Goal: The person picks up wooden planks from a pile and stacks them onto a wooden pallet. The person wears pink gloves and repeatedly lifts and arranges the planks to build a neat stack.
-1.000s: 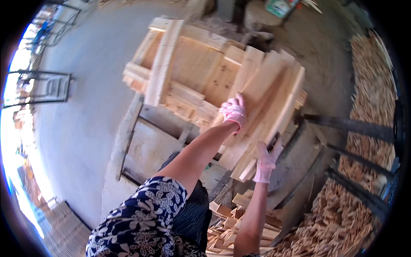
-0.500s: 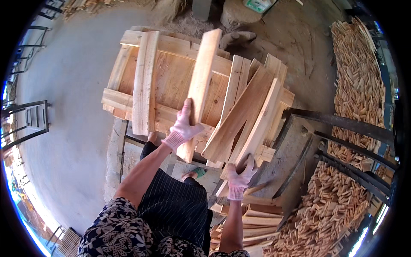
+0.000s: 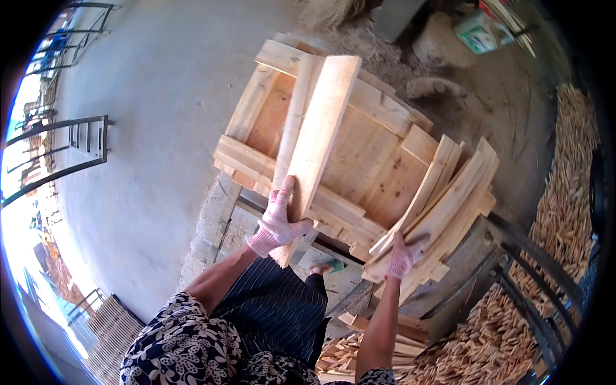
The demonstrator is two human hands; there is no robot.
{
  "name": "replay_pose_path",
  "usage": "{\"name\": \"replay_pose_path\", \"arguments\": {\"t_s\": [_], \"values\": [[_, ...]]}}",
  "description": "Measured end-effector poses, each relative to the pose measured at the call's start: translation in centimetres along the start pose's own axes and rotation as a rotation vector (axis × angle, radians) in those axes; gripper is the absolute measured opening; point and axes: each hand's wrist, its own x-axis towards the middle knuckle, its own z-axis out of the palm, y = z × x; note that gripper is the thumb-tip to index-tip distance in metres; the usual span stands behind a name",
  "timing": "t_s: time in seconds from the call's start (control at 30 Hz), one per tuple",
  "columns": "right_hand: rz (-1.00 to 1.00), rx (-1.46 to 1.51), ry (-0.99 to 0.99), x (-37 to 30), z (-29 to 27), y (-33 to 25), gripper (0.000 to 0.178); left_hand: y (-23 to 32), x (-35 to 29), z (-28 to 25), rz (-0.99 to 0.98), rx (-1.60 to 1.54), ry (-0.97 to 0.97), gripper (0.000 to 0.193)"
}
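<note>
My left hand (image 3: 277, 223), in a pale knit glove, grips a light wooden plank (image 3: 326, 125) near its lower end. The plank slants over the left part of a wooden panel (image 3: 359, 151) edged with battens. Another board (image 3: 296, 114) lies partly under it. At the panel's right end my right hand (image 3: 405, 255), gloved too, is closed on the near end of a plank (image 3: 459, 199) among several overlapping boards. Its fingers are partly hidden, so how many boards it grips cannot be told.
The panel rests on a low stand (image 3: 221, 212). Dark metal bars (image 3: 536, 253) jut in at the right. Heaps of small wood pieces (image 3: 487, 337) lie at the lower right and along the right side. A green-and-white container (image 3: 484, 35) stands at the far right. A metal frame (image 3: 90, 141) stands left.
The view has shifted, placing the panel farther right. The left hand's plank has moved toward the panel's left end, beside the board there. The right-hand boards now lie closer together at the right end.
</note>
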Motion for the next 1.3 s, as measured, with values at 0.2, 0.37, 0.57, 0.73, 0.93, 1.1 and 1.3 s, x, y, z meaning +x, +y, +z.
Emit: {"name": "replay_pose_path", "arguments": {"t_s": [0.2,0.37,0.57,0.73,0.93,1.1,1.3], "values": [[-0.210,0.506,-0.027,-7.4,0.7,-2.7,0.096,-4.4,2.4,-6.9,-0.088,-0.035,0.187,0.120],[-0.465,0.444,-0.176,-11.9,3.6,-10.7,0.082,-8.3,8.3,-10.1,-0.102,0.412,0.288,0.114],[-0.260,-0.074,-0.142,-14.3,11.0,-19.0,0.105,-10.3,13.6,-10.8,-0.129,1.106,0.255,0.092],[-0.586,-0.035,-0.295,-7.7,5.8,-11.0,0.101,-4.5,11.5,-8.1,0.320,0.601,0.060,0.070],[-0.197,-0.063,-0.068,2.5,1.4,-0.5,0.103,3.9,4.2,3.0,0.330,0.087,-0.503,0.054],[-0.342,0.231,-0.052,0.7,-0.2,-0.7,0.092,3.9,1.2,11.4,-0.092,-0.266,-0.782,0.070],[-0.676,0.408,-0.565,-7.9,-2.2,-1.8,0.079,7.1,3.8,11.9,-0.606,-0.942,-0.666,0.061]]}}
